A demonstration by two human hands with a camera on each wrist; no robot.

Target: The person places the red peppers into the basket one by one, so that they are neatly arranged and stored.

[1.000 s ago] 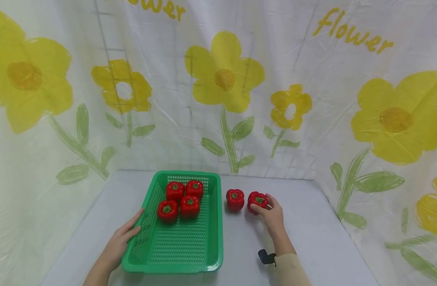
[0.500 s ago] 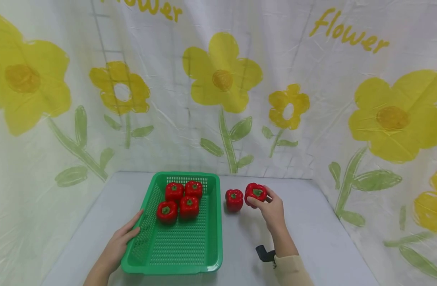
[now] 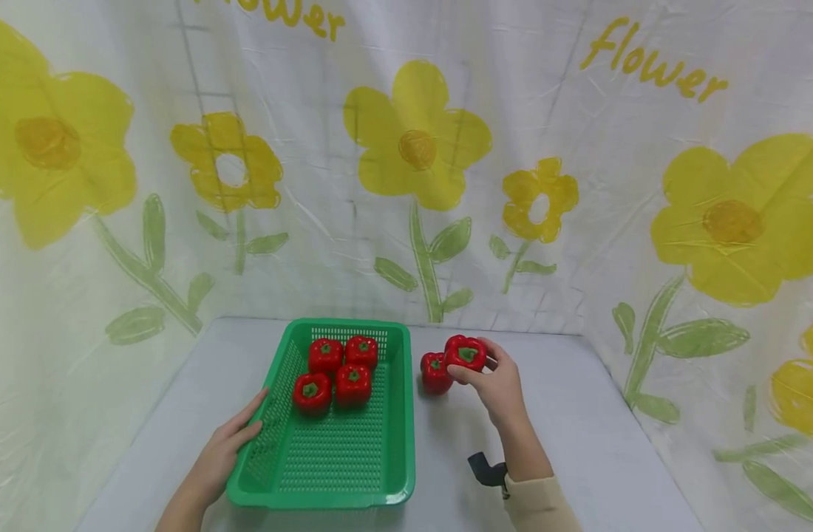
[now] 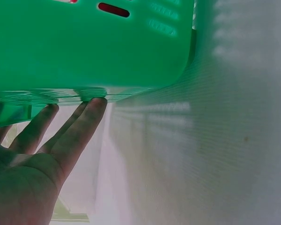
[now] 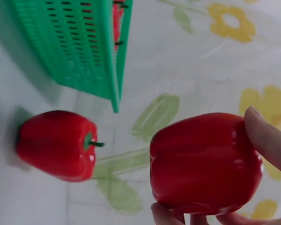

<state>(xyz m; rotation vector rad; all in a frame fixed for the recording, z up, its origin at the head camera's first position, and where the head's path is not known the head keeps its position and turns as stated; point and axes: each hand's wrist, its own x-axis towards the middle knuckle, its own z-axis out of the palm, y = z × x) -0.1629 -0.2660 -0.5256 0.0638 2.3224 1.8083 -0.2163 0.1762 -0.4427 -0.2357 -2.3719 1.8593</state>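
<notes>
My right hand (image 3: 502,380) pinches a red bell pepper (image 3: 465,354) between thumb and fingers. In the right wrist view the held bell pepper (image 5: 203,164) is raised clear of the table, its stem end out of sight. Another red bell pepper (image 3: 435,374) stands on the table just behind it, partly covered by it in the head view. To the left is a green plastic basket (image 3: 400,473) with several red bell peppers (image 3: 353,386) in its far half. My left hand (image 3: 220,451) rests at the basket's left side, and straight fingers (image 4: 79,136) touch its outer wall.
A pale table (image 3: 579,443) bears the basket and the loose pepper. Behind it and along the sides hangs a white curtain (image 3: 300,244) printed with yellow flowers. A black strap mount (image 3: 488,469) sits on my right wrist.
My right hand has lifted its bell pepper off the table and carried it left, so it now overlaps the standing one in the head view. The left hand and basket stay put.
</notes>
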